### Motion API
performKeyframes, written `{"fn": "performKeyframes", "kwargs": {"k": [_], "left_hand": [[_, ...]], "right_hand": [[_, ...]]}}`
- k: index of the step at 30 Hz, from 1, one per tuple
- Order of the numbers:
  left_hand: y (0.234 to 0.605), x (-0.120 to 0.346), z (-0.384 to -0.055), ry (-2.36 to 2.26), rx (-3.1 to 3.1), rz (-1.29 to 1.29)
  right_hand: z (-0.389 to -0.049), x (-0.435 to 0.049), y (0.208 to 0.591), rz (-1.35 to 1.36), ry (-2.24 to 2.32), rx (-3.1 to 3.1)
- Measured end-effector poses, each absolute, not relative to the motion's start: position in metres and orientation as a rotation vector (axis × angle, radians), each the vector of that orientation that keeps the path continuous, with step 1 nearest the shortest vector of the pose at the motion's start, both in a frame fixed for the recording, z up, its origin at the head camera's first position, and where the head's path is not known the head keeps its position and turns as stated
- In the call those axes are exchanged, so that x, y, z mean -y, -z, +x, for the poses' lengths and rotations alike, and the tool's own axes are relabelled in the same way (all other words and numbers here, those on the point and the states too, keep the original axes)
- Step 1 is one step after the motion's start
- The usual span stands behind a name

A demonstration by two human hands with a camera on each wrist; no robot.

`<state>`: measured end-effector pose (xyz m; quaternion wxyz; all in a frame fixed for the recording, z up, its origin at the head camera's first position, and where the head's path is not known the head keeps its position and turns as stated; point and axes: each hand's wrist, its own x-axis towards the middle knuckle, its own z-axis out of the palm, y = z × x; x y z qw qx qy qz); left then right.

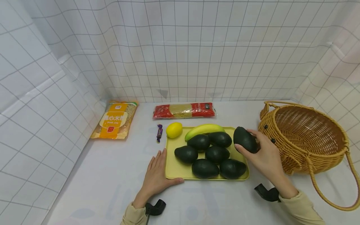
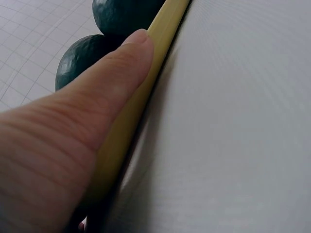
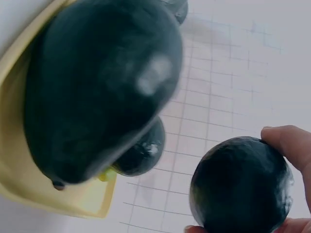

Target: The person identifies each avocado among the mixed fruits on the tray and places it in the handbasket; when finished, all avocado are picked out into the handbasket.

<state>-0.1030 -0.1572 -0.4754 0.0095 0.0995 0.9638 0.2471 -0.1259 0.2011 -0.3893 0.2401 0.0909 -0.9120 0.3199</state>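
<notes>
My right hand (image 1: 265, 153) grips a dark green avocado (image 1: 244, 139) over the right edge of a yellow tray (image 1: 180, 172). In the right wrist view, thumb and fingers hold that avocado (image 3: 240, 187) from its sides. Several other avocados (image 1: 205, 168) lie in the tray, with a green-yellow banana (image 1: 203, 129) behind them. The left hand (image 1: 157, 175) rests at the tray's front left corner, fingers straight along the left side. Its thumb lies along the front rim, as the left wrist view shows. A lemon (image 1: 174, 130) sits at the tray's back left corner.
To the right stands a wicker basket (image 1: 292, 159) with its handle (image 1: 323, 197) hanging toward the front. Behind the tray lies a red-ended noodle pack (image 1: 184, 110). A wrapped candy (image 1: 159, 133) and an orange food bag (image 1: 115, 120) are on the left. Gridded white curtain encloses the table.
</notes>
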Motion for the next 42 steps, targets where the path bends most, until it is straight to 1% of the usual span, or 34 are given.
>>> {"fn": "performKeyframes", "kwargs": {"k": [11, 19, 28, 34, 42], "left_hand": [[0.478, 0.159, -0.101, -0.797, -3.019, 0.307], [0.477, 0.159, -0.101, -0.789, -3.019, 0.303], [0.475, 0.156, -0.101, -0.807, -3.012, 0.305], [0.476, 0.156, -0.101, -0.798, -3.021, 0.307], [0.476, 0.156, -0.101, -0.797, -3.023, 0.311]], "right_hand": [[-0.123, -0.207, 0.365, 0.296, -0.9, 2.346], [-0.119, -0.221, 0.348, 0.197, -0.894, 2.345], [-0.114, -0.248, 0.335, 0.156, -0.842, 2.346], [-0.112, -0.269, 0.328, 0.071, -0.772, 2.41], [-0.115, -0.295, 0.321, 0.017, -0.729, 2.48]]}}
